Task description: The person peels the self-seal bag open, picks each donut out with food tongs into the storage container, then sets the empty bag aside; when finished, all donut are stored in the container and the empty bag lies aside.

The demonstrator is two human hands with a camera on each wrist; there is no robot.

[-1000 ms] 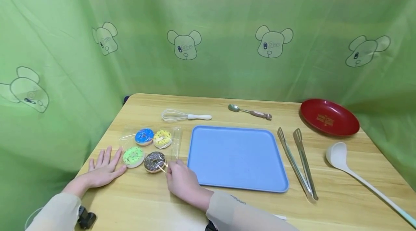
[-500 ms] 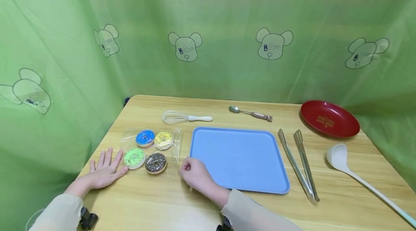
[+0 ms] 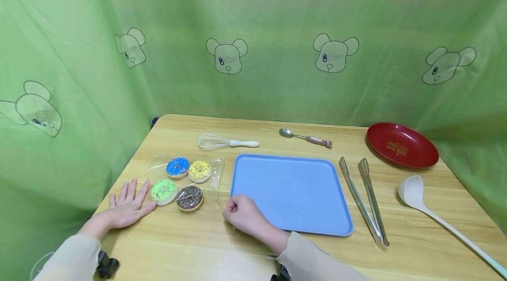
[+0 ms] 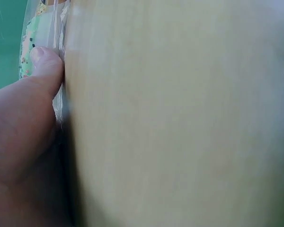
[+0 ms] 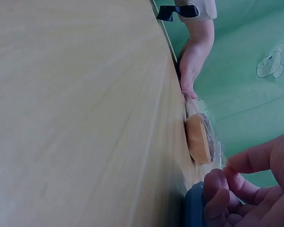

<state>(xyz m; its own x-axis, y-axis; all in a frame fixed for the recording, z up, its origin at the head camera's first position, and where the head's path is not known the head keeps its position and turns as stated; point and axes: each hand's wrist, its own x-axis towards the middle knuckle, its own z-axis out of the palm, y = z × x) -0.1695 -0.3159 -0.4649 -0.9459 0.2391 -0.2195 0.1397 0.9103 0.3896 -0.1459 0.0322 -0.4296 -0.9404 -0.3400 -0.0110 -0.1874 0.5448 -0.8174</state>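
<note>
Four-part groupings aside, several doughnuts lie inside a clear plastic bag (image 3: 216, 176) left of the tray: a blue one (image 3: 178, 167), a yellow one (image 3: 200, 170), a green one (image 3: 164, 191) and a dark brown one (image 3: 190, 197). My left hand (image 3: 128, 208) rests flat with spread fingers at the bag's left edge; in the left wrist view its thumb (image 4: 47, 66) lies against the plastic. My right hand (image 3: 245, 216) pinches the bag's near right corner between thumb and forefinger, beside the blue tray (image 3: 293, 193). From the right wrist view, the plastic runs up to those fingertips, past the brown doughnut (image 5: 199, 139).
A whisk (image 3: 227, 142) and a spoon (image 3: 305, 137) lie along the back. Right of the tray are metal tongs (image 3: 368, 202), a red plate (image 3: 402, 144) and a long-handled white ladle (image 3: 439, 219). A green curtain (image 3: 277, 83) surrounds the wooden table.
My right hand has moved right, away from the brown doughnut to the tray's near left corner. The bag's right end has drawn narrower. My left hand has stayed put.
</note>
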